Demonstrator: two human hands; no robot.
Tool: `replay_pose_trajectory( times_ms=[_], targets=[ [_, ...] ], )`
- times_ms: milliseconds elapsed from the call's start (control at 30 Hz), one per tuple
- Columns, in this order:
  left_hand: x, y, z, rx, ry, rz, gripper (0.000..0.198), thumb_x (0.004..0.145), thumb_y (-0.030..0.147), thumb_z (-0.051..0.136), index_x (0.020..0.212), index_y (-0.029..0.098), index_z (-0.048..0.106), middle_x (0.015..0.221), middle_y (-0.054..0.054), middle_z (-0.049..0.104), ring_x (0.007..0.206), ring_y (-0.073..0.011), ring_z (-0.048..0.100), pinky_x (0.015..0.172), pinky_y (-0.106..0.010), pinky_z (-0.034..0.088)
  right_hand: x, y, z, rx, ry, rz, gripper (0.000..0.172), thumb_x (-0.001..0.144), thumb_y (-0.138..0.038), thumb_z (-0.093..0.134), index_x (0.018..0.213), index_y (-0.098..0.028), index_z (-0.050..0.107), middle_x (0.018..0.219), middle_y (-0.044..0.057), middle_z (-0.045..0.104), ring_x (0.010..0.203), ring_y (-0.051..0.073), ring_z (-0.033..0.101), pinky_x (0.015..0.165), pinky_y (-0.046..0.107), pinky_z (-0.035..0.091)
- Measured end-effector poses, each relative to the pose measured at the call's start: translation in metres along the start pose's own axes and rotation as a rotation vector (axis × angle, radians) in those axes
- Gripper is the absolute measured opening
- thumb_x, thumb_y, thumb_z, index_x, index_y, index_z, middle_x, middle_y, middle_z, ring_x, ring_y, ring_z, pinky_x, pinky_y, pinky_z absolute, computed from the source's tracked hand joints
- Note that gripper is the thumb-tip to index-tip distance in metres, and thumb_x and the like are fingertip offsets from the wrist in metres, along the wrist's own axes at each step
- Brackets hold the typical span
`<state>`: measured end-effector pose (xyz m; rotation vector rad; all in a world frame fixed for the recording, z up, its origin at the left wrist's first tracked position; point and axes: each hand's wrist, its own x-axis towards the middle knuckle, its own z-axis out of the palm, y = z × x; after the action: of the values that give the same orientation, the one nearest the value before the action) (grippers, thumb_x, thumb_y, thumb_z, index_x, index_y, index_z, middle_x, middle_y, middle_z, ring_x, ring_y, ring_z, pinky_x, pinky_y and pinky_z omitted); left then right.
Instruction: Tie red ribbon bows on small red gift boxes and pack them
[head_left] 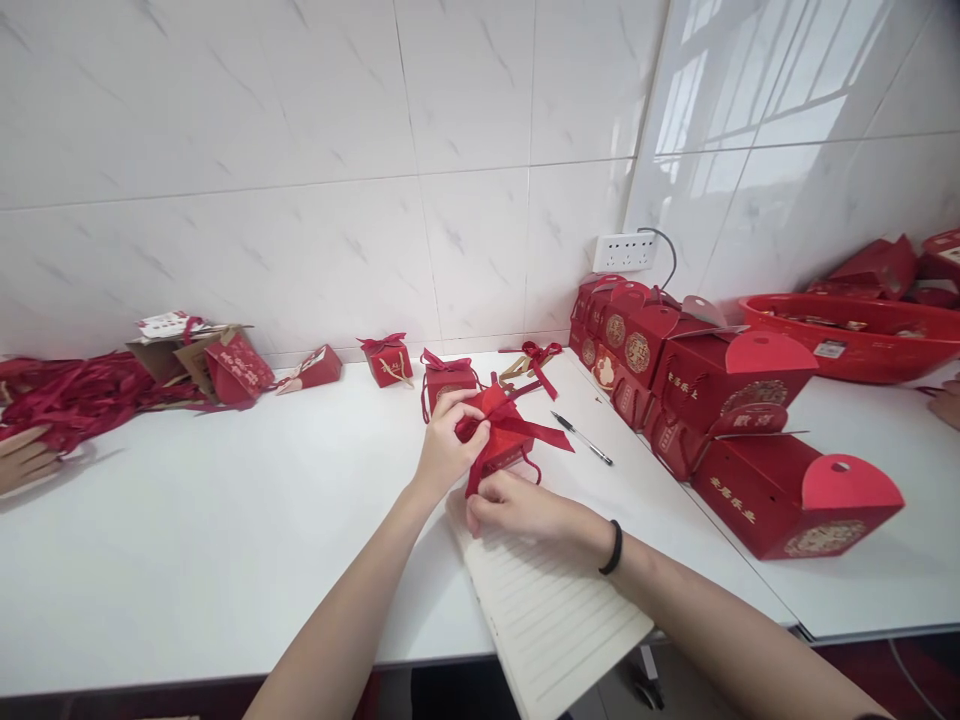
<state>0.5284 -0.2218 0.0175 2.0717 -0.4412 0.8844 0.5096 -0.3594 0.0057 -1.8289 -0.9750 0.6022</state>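
Observation:
A small red gift box stands in front of me, with a dark red ribbon crossing its top. My left hand pinches the ribbon at the bow on the box. Just nearer to me, my right hand has its fingers closed on a hanging end of that ribbon, low at the box's front. A lined notebook lies open under my right hand and sticks out over the table's edge. Behind the box sits another red gift box with a bow.
A pen lies right of the box. Large red carry boxes line the right side, before a red basin. Leftward are a small bowed box, a tipped box and a ribbon pile, touched by another person's hand.

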Motion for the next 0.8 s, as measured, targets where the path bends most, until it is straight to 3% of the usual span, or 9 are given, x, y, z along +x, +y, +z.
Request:
replay_pose_trajectory(
  times_ms=[200, 333, 367, 400, 467, 533, 567, 633, 800],
  targets=[
    [0.001, -0.001, 0.001, 0.023, 0.012, 0.049, 0.005, 0.076, 0.016, 0.057, 0.074, 0.019, 0.058, 0.108, -0.006, 0.060, 0.103, -0.0195, 0.057, 0.091, -0.037, 0.047, -0.001, -0.002, -0.001, 0.020, -0.067, -0.021, 0.025, 0.082, -0.012, 0.045, 0.065, -0.013, 0.063, 0.066, 0.002, 0.063, 0.063, 0.011, 0.058, 0.061, 0.019, 0.044],
    [0.000, -0.002, 0.001, 0.036, -0.005, 0.117, 0.004, 0.077, 0.016, 0.057, 0.076, 0.019, 0.057, 0.109, -0.007, 0.059, 0.103, -0.0196, 0.057, 0.090, -0.037, 0.048, -0.019, -0.015, -0.024, 0.231, -0.254, -0.155, 0.030, 0.084, -0.040, 0.056, 0.077, -0.013, 0.066, 0.072, 0.004, 0.062, 0.060, 0.012, 0.058, 0.053, 0.022, 0.044],
    [-0.001, -0.002, 0.001, 0.036, -0.012, 0.144, 0.004, 0.077, 0.015, 0.057, 0.076, 0.019, 0.057, 0.109, -0.007, 0.059, 0.103, -0.0195, 0.057, 0.089, -0.037, 0.048, -0.024, -0.019, -0.033, 0.305, -0.205, -0.235, 0.035, 0.084, -0.047, 0.056, 0.077, -0.013, 0.066, 0.071, 0.004, 0.061, 0.055, 0.012, 0.057, 0.049, 0.022, 0.042],
    [-0.001, -0.001, 0.001, 0.034, -0.021, 0.169, 0.004, 0.078, 0.015, 0.056, 0.077, 0.019, 0.056, 0.109, -0.008, 0.059, 0.102, -0.0193, 0.057, 0.089, -0.037, 0.048, -0.029, -0.021, -0.042, 0.358, -0.070, -0.320, 0.038, 0.083, -0.051, 0.055, 0.074, -0.014, 0.064, 0.068, 0.003, 0.060, 0.051, 0.011, 0.054, 0.046, 0.022, 0.040],
    [-0.003, 0.001, 0.002, 0.028, -0.040, 0.207, 0.005, 0.078, 0.014, 0.056, 0.079, 0.019, 0.055, 0.110, -0.008, 0.058, 0.102, -0.0192, 0.056, 0.089, -0.037, 0.048, -0.035, -0.021, -0.059, 0.312, 0.355, -0.417, 0.037, 0.083, -0.051, 0.057, 0.069, -0.017, 0.060, 0.065, 0.001, 0.057, 0.051, 0.010, 0.051, 0.048, 0.022, 0.040],
    [-0.004, 0.003, 0.002, 0.026, -0.055, 0.234, 0.005, 0.078, 0.015, 0.056, 0.080, 0.019, 0.053, 0.111, -0.008, 0.057, 0.103, -0.0194, 0.056, 0.089, -0.037, 0.048, -0.035, -0.017, -0.071, 0.116, 0.690, -0.370, 0.029, 0.077, -0.046, 0.065, 0.071, -0.018, 0.058, 0.076, 0.003, 0.059, 0.067, 0.013, 0.056, 0.059, 0.024, 0.045],
    [-0.004, 0.004, 0.002, 0.027, -0.056, 0.249, 0.006, 0.078, 0.015, 0.057, 0.081, 0.019, 0.053, 0.111, -0.009, 0.057, 0.104, -0.0196, 0.055, 0.089, -0.038, 0.048, -0.033, -0.013, -0.074, 0.017, 0.749, -0.321, 0.027, 0.073, -0.043, 0.069, 0.076, -0.019, 0.058, 0.084, 0.004, 0.061, 0.078, 0.016, 0.057, 0.066, 0.027, 0.046],
    [-0.005, 0.004, 0.002, 0.034, -0.049, 0.277, 0.008, 0.078, 0.017, 0.058, 0.081, 0.019, 0.051, 0.110, -0.009, 0.056, 0.104, -0.0202, 0.055, 0.089, -0.038, 0.048, -0.027, -0.004, -0.076, -0.091, 0.730, -0.249, 0.031, 0.066, -0.041, 0.074, 0.082, -0.019, 0.058, 0.097, 0.006, 0.059, 0.093, 0.020, 0.055, 0.077, 0.033, 0.047],
    [-0.007, -0.002, 0.000, 0.037, -0.017, 0.346, 0.012, 0.078, 0.020, 0.060, 0.080, 0.019, 0.048, 0.110, -0.010, 0.054, 0.107, -0.0207, 0.054, 0.091, -0.037, 0.047, -0.018, 0.012, -0.073, -0.026, 0.670, -0.194, 0.026, 0.070, -0.042, 0.067, 0.069, -0.018, 0.056, 0.103, 0.008, 0.055, 0.095, 0.021, 0.055, 0.076, 0.035, 0.050]
  ],
)
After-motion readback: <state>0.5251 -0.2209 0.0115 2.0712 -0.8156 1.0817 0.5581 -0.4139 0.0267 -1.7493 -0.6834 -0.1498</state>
